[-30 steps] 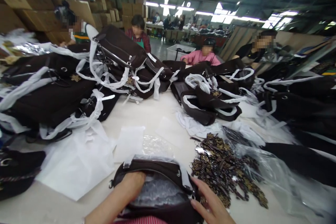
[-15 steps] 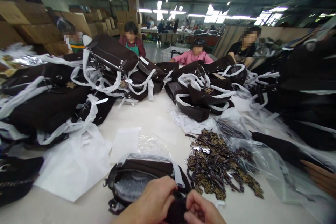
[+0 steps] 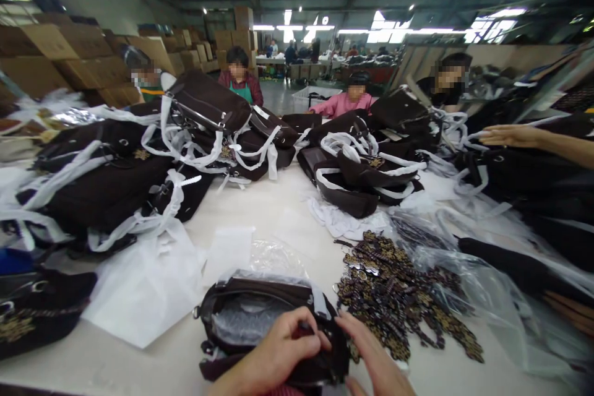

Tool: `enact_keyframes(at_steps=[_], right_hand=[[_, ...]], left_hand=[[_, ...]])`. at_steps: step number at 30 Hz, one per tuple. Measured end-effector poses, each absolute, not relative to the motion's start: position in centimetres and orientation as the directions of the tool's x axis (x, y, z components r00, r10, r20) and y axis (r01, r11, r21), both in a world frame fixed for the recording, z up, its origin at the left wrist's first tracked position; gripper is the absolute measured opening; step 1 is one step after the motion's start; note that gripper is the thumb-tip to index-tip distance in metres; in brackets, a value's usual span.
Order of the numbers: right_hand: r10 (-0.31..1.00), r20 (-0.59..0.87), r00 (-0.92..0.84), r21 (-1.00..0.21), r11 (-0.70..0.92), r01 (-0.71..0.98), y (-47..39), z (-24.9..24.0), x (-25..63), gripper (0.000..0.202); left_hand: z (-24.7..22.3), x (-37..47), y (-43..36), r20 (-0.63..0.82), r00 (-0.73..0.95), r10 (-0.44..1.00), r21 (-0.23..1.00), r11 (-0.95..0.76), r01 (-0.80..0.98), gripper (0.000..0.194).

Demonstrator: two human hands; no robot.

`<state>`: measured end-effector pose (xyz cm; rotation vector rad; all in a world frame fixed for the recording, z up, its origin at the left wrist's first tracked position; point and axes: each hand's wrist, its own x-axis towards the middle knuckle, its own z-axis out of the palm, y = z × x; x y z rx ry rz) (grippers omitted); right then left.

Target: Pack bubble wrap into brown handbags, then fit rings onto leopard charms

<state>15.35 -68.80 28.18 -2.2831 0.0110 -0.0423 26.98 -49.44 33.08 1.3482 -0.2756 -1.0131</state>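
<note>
A dark brown handbag (image 3: 273, 288) sits in front of me on the white table, its mouth open and clear plastic stuffing (image 3: 245, 320) showing inside. My left hand (image 3: 292, 343) reaches over the bag's near right part, its fingers curled and pressed together. What those fingers pinch is hidden. Along the bag's right end lies my right hand (image 3: 374, 352), fingers stretched against the side and thumb apart. White wrapping (image 3: 319, 302) covers part of a strap beside the hands. To the right is a heap of dark braided straps with bronze flower-shaped charms (image 3: 385, 291).
More dark bags with white-wrapped handles (image 3: 116, 198) are piled left, and others (image 3: 357, 179) lie ahead. White sheets (image 3: 148, 297) and clear plastic (image 3: 487, 297) cover parts of the table (image 3: 273, 210). A co-worker's hand (image 3: 515, 135) reaches in from the right; several people work opposite.
My right hand's fingers have straightened from a curl and now lie along the bag's end. My left hand stays over the bag. A co-worker's arm has appeared at the right.
</note>
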Motion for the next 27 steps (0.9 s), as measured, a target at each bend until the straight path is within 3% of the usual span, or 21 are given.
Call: enact_keyframes(at_steps=[2,5,7,11,15,23,27], right_hand=[[0.072,-0.01,0.997,-0.7,-0.713,0.045,-68.9,26.1,15.6,0.069],[0.138,-0.006,0.99,-0.635,-0.766,0.103,-68.4,23.8,16.6,0.058],[0.147,0.034,0.989,-0.602,-0.787,0.137,-67.6,22.6,17.3,0.057],[0.044,0.06,0.997,-0.605,-0.793,0.072,-64.5,20.7,18.5,0.065],[-0.028,0.136,0.99,-0.587,-0.807,0.058,-61.4,21.3,19.3,0.073],[0.004,0.111,0.994,-0.573,-0.817,0.067,-61.6,26.3,22.8,0.031],[0.047,0.097,0.994,-0.578,-0.81,0.095,-62.2,26.5,23.3,0.024]], left_hand=[[32.6,27.0,-49.3,-0.393,0.548,-0.738,0.799,0.021,0.601,0.026],[32.1,26.5,-49.7,-0.404,0.506,-0.762,0.703,0.095,0.704,0.032],[32.4,26.3,-50.0,-0.398,0.498,-0.771,0.719,0.075,0.69,0.032],[33.9,27.0,-49.9,-0.337,0.536,-0.774,0.781,0.088,0.618,0.034],[34.7,29.1,-48.8,-0.373,0.576,-0.728,0.724,0.16,0.671,0.046],[34.6,32.3,-45.4,-0.488,0.484,-0.726,0.715,-0.015,0.699,0.029],[34.5,33.8,-43.6,-0.522,0.477,-0.707,0.728,-0.078,0.681,0.026]])
